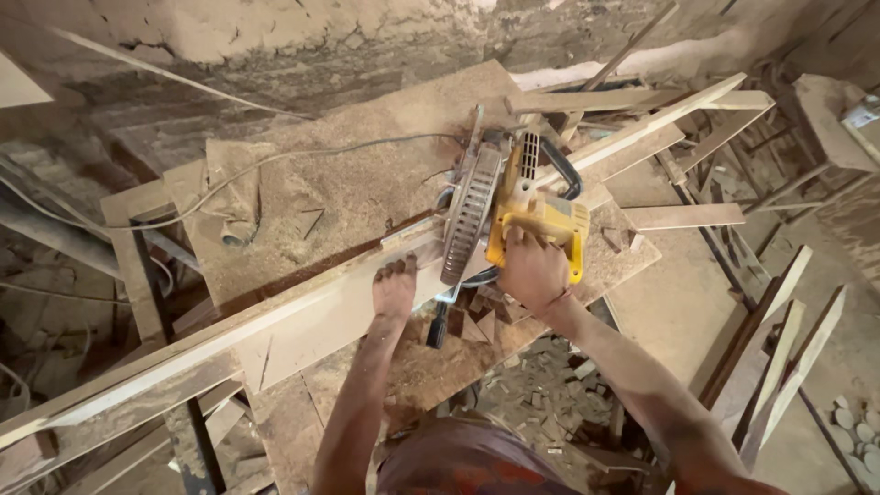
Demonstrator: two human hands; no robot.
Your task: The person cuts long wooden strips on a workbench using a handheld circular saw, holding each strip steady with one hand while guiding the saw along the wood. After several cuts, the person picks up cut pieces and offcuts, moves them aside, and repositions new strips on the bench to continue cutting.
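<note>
At frame centre, a long, pale, stiff wooden plank (302, 321), likely light, is being pressed flat under the open left hand (394, 289), while the heavy-looking yellow mitre saw (522, 206) is being gripped by the closed right hand (532, 270).

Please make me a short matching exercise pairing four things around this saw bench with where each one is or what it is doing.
Things:
1. Left hand
2. Right hand
3. Cable
4. Offcuts

Places:
A. Lying on the floor under the bench
B. Pressing flat on the plank
C. Gripping the yellow saw
D. Trailing across the dusty bench top

Pairs: 1-B, 2-C, 3-D, 4-A
</note>
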